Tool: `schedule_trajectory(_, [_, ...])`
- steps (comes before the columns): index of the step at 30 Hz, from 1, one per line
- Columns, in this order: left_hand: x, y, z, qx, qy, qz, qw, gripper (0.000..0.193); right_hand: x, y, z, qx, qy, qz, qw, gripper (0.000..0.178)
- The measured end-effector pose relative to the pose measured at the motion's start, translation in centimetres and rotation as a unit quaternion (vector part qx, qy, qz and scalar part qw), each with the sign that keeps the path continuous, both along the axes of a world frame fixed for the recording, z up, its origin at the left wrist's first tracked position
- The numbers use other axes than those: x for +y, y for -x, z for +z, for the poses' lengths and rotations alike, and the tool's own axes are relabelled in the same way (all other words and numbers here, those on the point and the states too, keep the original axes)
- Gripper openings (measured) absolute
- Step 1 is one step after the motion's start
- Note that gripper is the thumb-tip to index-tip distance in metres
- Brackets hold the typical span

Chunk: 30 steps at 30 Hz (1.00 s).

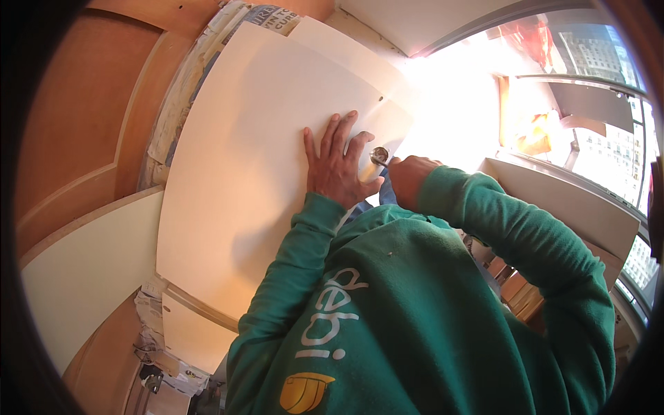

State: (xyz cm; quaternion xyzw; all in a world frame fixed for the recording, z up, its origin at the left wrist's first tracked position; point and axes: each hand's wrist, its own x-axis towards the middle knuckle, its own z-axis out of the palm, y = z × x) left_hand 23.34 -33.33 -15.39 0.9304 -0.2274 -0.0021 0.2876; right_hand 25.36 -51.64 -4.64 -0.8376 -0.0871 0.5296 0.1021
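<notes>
A large white board [242, 159] lies flat in front of me. My left hand [337, 162] rests on it, palm down with the fingers spread, just left of a round metal hinge cup [379, 154] near the board's right edge. Closed in a fist beside that cup is my right hand [413, 178]. A thin metal tool [382, 164] runs from the fist to the cup; its handle is hidden in my fingers, so its exact kind does not show. A small dark hole [380, 99] marks the board farther up along the same edge.
Under the far end, another white panel [332, 34] sticks out, with printed sacking [273, 17] beneath. A brown panelled door [83, 104] stands at left, above a pale board [97, 270]. Bright windows [602, 131] and a low board [560, 194] line the right.
</notes>
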Motion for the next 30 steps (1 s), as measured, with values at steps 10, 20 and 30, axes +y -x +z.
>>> schedule_trajectory(10, [0.1, 0.1, 0.5, 0.027, 0.007, 0.001, 1.0, 0.072, -0.2, 2.4, -0.7, -0.071, -0.05, -0.064, 0.994, 0.023])
schedule_trajectory(20, [-0.2, 0.0, 0.3, -0.003, -0.006, 0.007, 1.0, 0.074, 0.4, 1.8, -0.1, 0.001, -0.094, -0.064, 0.994, 0.016])
schedule_trajectory(30, [-0.1, 0.0, 0.5, 0.014, 0.005, 0.007, 1.0, 0.072, -1.3, 2.6, -2.4, -0.073, -0.103, -0.097, 0.987, 0.017])
